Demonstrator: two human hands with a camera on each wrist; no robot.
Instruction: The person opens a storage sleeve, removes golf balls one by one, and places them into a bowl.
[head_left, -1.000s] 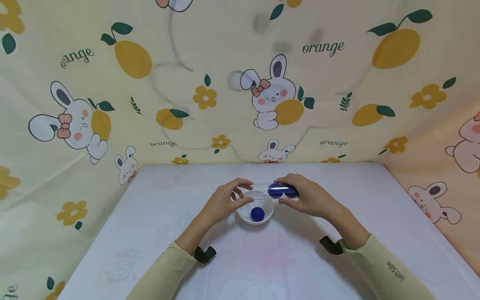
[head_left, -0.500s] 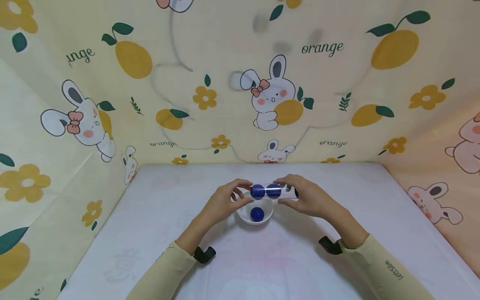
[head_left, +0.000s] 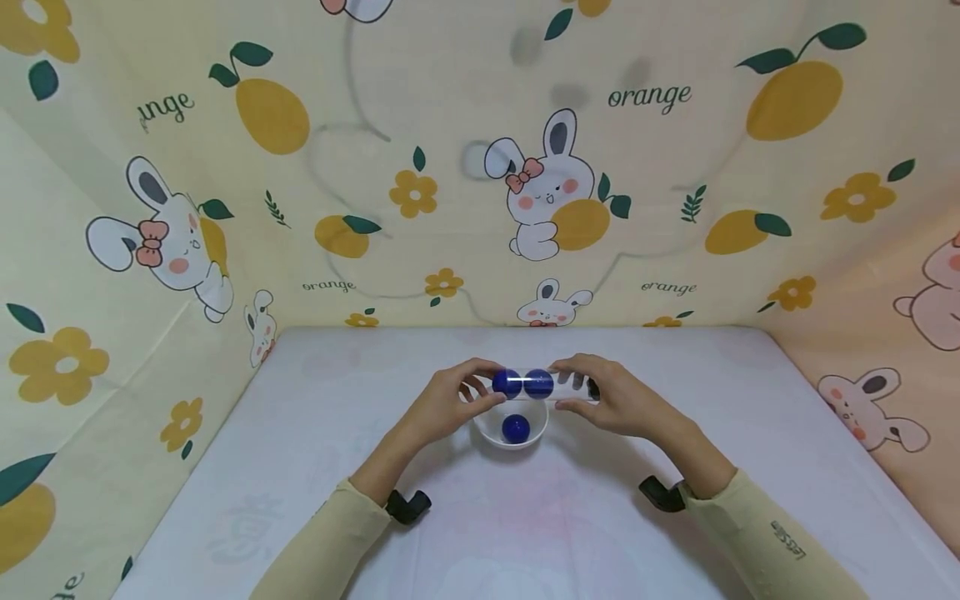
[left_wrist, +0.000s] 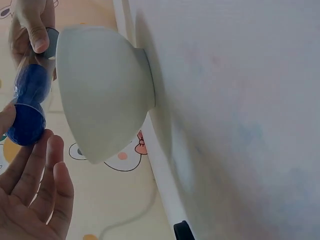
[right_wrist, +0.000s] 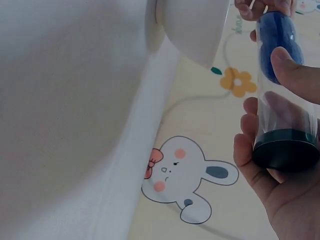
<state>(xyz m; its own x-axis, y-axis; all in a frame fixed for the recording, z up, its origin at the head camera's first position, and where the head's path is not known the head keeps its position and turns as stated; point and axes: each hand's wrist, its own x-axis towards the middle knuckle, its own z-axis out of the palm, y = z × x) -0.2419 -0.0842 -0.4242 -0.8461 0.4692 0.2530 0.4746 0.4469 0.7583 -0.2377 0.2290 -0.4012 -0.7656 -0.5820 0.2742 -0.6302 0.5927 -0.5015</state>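
Note:
My right hand (head_left: 626, 400) grips a clear tube (right_wrist: 300, 117), lying level over a white bowl (left_wrist: 100, 90). A black cap (right_wrist: 285, 152) covers its right end. Two blue balls sit in line toward the tube's left end. The leftmost blue ball (head_left: 506, 383) pokes out of the mouth, between the thumb and fingertips of my left hand (head_left: 442, 408). Behind it, the second blue ball (head_left: 538, 384) is inside the tube. Another blue ball (head_left: 516, 429) rests in the bowl. In the left wrist view, my left thumb and fingers touch the ball from opposite sides.
The bowl stands on a white-covered table (head_left: 510, 525). A printed cloth (head_left: 450, 125) with rabbits and oranges hangs behind the table and along both sides. Each wrist carries a black camera mount (head_left: 408, 507).
The two balls have slid left along the tube, from the capped end to the mouth, and the first now emerges between my left fingers. Both hands stay nearly in place.

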